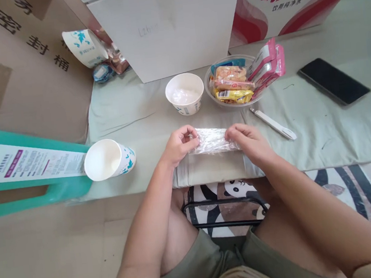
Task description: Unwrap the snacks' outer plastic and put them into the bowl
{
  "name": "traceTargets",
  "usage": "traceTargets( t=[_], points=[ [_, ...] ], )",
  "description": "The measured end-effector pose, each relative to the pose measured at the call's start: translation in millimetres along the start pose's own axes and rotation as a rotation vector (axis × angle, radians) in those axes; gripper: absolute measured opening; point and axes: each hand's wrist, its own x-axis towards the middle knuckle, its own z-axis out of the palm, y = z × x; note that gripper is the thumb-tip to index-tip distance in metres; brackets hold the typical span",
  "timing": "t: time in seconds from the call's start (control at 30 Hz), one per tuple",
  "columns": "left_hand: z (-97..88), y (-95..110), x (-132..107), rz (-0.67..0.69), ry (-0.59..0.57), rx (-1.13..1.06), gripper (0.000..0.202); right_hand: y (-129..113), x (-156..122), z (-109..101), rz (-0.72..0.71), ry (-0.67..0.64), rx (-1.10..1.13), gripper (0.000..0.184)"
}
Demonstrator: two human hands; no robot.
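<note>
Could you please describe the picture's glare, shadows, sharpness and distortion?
In the head view: glints on the crinkled clear plastic film; soft shadows on the pale green cloth; blurred small print on the long white label; brown cardboard box tilting, perhaps distorted.

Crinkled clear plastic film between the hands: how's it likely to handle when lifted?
The crinkled clear plastic film is probably floppy: creases run all over it. It looks thin, so likely light. Its glossy shine suggests some slipperiness where the left hand and right hand pinch it.
</note>
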Motion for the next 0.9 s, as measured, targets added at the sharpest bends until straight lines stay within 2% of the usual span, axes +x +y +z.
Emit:
traceTargets(
  t=[0.03, 0.13, 0.17, 0.23, 0.27, 0.3, 0.33, 0.37, 0.43, 0.47, 0.5, 0.57, 0.63, 0.7, 0.8, 0.87, 0.9],
  points=[
    [-0.3, -0.4, -0.6, 0.016, 0.029, 0.008, 0.020, 1.5, 0.2, 0.1, -0.029, 0.035, -0.011, 0.023],
    [-2.3, -1.0, -2.3, 0.062, 0.087, 0.030, 0.030, 3.9, -1.9, -1.7, -0.215, 0.176, -0.024, 0.053],
    [-3.3, -1.2, -2.7, 0.070, 0.070, 0.047, 0.035, 3.2, -3.3, -2.5, -0.274, 0.198, -0.042, 0.056],
    [-4.6, -1.7, -3.5, 0.067, -0.023, 0.099, 0.046, -0.8, -5.9, -2.8, -0.307, 0.114, -0.101, 0.052],
    [-4.4, -1.7, -4.1, 0.075, -0.056, 0.148, 0.050, -3.6, -6.8, -2.1, -0.281, 0.012, -0.149, 0.045],
    [-3.2, -1.4, -4.9, 0.103, -0.037, 0.222, 0.053, -6.6, -7.3, -1.1, -0.238, -0.096, -0.215, 0.033],
    [-0.8, -0.8, -6.3, 0.158, 0.045, 0.321, 0.052, -9.4, -7.4, 0.1, -0.191, -0.176, -0.289, 0.020],
    [2.9, 0.2, -8.3, 0.237, 0.175, 0.433, 0.048, -11.9, -7.3, 1.2, -0.149, -0.212, -0.360, 0.012],
    [14.4, 2.6, -14.3, 0.411, 0.423, 0.629, 0.032, -15.2, -6.8, 1.9, -0.104, -0.177, -0.440, 0.021],
    [21.7, 3.4, -17.8, 0.472, 0.463, 0.693, 0.025, -16.0, -6.8, 1.4, -0.098, -0.141, -0.430, 0.023],
    [29.3, 3.7, -21.1, 0.503, 0.431, 0.726, 0.021, -16.0, -7.1, 0.4, -0.098, -0.123, -0.387, 0.023],
    [43.5, 2.0, -25.6, 0.467, 0.231, 0.689, 0.029, -14.5, -8.2, -1.8, -0.113, -0.152, -0.228, 0.021],
    [53.0, -3.0, -25.5, 0.333, 0.046, 0.549, 0.043, -11.2, -9.5, -3.1, -0.142, -0.194, -0.038, 0.020],
    [56.3, -9.3, -21.8, 0.194, -0.030, 0.405, 0.044, -6.8, -10.3, -2.6, -0.164, -0.169, 0.080, 0.021],
    [51.0, -14.9, -16.7, 0.160, 0.054, 0.376, 0.035, -0.8, -9.6, 0.1, -0.242, 0.040, -0.005, 0.031],
    [41.9, -11.9, -17.2, 0.206, 0.194, 0.432, 0.030, 1.7, -8.2, 2.2, -0.298, 0.123, -0.079, 0.043],
    [36.2, -7.4, -18.3, 0.240, 0.300, 0.460, 0.028, 2.3, -7.5, 3.2, -0.308, 0.117, -0.088, 0.046]
  ],
)
